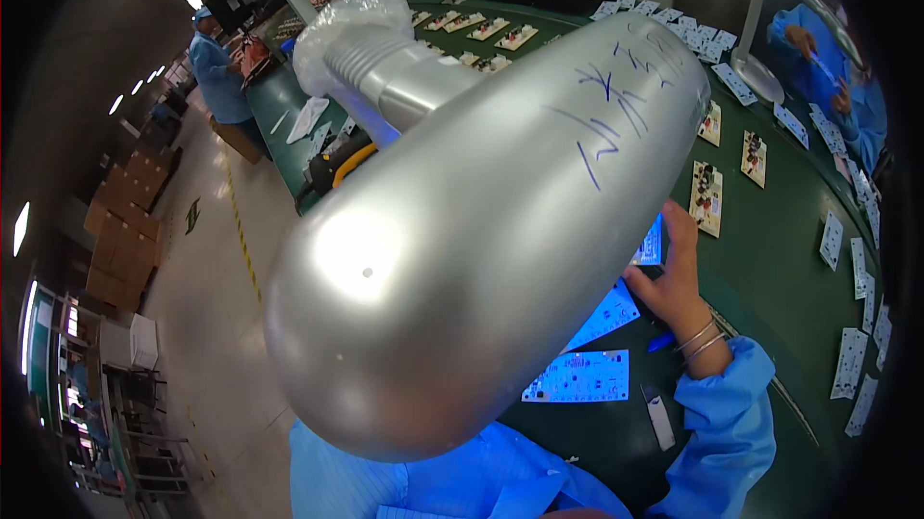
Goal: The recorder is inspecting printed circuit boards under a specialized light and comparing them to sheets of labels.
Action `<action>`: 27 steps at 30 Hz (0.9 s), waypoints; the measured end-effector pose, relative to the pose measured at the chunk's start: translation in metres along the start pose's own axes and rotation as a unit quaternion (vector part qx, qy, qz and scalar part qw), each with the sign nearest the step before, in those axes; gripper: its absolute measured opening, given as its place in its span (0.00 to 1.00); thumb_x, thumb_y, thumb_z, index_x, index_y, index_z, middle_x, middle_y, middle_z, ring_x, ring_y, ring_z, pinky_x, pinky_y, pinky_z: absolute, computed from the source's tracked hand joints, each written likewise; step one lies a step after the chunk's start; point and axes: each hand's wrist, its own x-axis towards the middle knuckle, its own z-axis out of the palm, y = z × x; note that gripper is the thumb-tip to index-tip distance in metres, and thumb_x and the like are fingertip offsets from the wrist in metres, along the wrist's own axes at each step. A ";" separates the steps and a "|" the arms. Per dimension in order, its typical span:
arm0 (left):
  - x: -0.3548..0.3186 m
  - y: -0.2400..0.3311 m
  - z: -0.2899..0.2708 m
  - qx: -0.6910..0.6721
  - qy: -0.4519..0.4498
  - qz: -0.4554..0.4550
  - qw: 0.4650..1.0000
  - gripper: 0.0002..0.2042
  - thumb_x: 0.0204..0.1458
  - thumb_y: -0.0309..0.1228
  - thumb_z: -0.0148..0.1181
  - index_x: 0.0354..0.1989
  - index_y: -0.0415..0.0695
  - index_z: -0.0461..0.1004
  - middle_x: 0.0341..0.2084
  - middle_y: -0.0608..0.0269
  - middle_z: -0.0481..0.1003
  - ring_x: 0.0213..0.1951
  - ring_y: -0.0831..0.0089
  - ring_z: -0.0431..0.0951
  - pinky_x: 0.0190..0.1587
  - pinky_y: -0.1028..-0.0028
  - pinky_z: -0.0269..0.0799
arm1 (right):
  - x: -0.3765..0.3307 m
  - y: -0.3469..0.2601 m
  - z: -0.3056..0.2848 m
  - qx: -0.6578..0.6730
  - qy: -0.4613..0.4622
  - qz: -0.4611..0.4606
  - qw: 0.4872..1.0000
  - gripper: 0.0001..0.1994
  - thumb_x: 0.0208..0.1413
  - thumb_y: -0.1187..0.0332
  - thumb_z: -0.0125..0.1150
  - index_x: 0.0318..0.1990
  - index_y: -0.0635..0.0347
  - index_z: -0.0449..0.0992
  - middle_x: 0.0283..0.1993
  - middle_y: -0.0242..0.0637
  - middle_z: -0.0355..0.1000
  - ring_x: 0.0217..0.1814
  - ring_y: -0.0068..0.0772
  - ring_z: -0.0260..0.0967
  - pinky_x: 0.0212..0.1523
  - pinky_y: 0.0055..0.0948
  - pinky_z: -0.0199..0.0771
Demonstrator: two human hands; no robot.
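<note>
My right hand (674, 278) reaches under the big silver lamp hood and holds a small circuit board (651, 244) between thumb and fingers. Blue light falls on this board, and the hood covers much of it. Below the hand lie two more blue-lit circuit boards, one tilted (606, 315) and one nearly level (587, 377). A bracelet circles my right wrist, beside a dark blue pen-like thing (661, 342). The silver hood hides my left hand.
The silver lamp hood (462, 230) fills the middle of the view. Boards with parts (705, 197) stand on the green table (760, 278); bare boards (849, 363) line its right edge. A white-handled tool (658, 421) lies near my sleeve. A co-worker (828, 76) handles a board at right.
</note>
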 end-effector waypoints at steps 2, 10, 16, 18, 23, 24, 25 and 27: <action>-0.003 0.001 0.001 -0.007 0.005 0.006 1.000 0.45 0.31 0.30 0.67 0.58 0.43 0.42 0.40 0.50 0.67 0.43 0.59 0.67 0.49 0.60 0.56 | -0.001 -0.005 -0.003 0.003 -0.004 0.016 1.000 0.39 0.34 0.61 0.65 0.55 0.62 0.52 0.55 0.48 0.56 0.55 0.49 0.53 0.55 0.41 0.48; -0.005 -0.004 0.005 -0.029 0.027 0.034 0.999 0.46 0.31 0.29 0.66 0.58 0.45 0.41 0.40 0.49 0.67 0.42 0.59 0.67 0.47 0.61 0.58 | -0.005 -0.005 -0.001 0.003 0.018 0.021 1.000 0.38 0.34 0.61 0.65 0.54 0.63 0.53 0.55 0.47 0.56 0.55 0.47 0.53 0.55 0.40 0.48; -0.003 -0.018 0.008 -0.039 0.044 0.060 0.996 0.46 0.31 0.28 0.66 0.59 0.46 0.40 0.40 0.49 0.66 0.41 0.60 0.68 0.45 0.62 0.60 | -0.004 -0.005 0.000 0.022 0.028 0.024 0.999 0.38 0.34 0.62 0.65 0.54 0.63 0.54 0.54 0.46 0.57 0.55 0.47 0.53 0.55 0.39 0.49; -0.001 -0.029 0.008 -0.043 0.058 0.073 0.995 0.46 0.31 0.28 0.66 0.59 0.46 0.39 0.40 0.49 0.66 0.41 0.60 0.68 0.44 0.62 0.61 | -0.001 -0.005 0.000 0.012 0.024 0.024 0.999 0.37 0.35 0.62 0.64 0.54 0.63 0.54 0.54 0.45 0.57 0.55 0.47 0.53 0.55 0.39 0.49; 0.002 -0.026 -0.002 -0.031 0.029 0.067 0.997 0.47 0.32 0.27 0.66 0.59 0.48 0.37 0.41 0.48 0.66 0.42 0.61 0.67 0.46 0.63 0.59 | -0.004 -0.008 0.002 0.007 0.052 0.028 0.998 0.36 0.35 0.62 0.65 0.54 0.61 0.55 0.52 0.42 0.58 0.53 0.44 0.54 0.54 0.38 0.49; 0.005 -0.027 0.001 -0.041 0.035 0.080 0.995 0.47 0.32 0.27 0.66 0.59 0.48 0.37 0.41 0.47 0.66 0.43 0.60 0.67 0.46 0.62 0.59 | -0.004 -0.007 0.001 0.006 0.052 0.029 0.998 0.37 0.35 0.62 0.65 0.54 0.61 0.55 0.52 0.42 0.59 0.53 0.44 0.54 0.54 0.38 0.49; 0.005 -0.027 0.003 -0.047 0.036 0.078 0.995 0.47 0.32 0.27 0.66 0.59 0.48 0.37 0.42 0.47 0.65 0.43 0.60 0.67 0.46 0.62 0.59 | -0.005 -0.006 0.000 0.006 0.051 0.029 0.998 0.37 0.35 0.62 0.65 0.54 0.60 0.55 0.52 0.42 0.59 0.53 0.44 0.55 0.54 0.38 0.49; 0.006 -0.028 0.006 -0.051 0.039 0.077 0.995 0.47 0.32 0.27 0.66 0.59 0.48 0.38 0.42 0.47 0.65 0.43 0.60 0.67 0.46 0.62 0.59 | -0.006 -0.005 0.000 0.009 0.051 0.032 0.998 0.37 0.35 0.62 0.65 0.55 0.60 0.55 0.52 0.42 0.59 0.53 0.43 0.55 0.54 0.38 0.49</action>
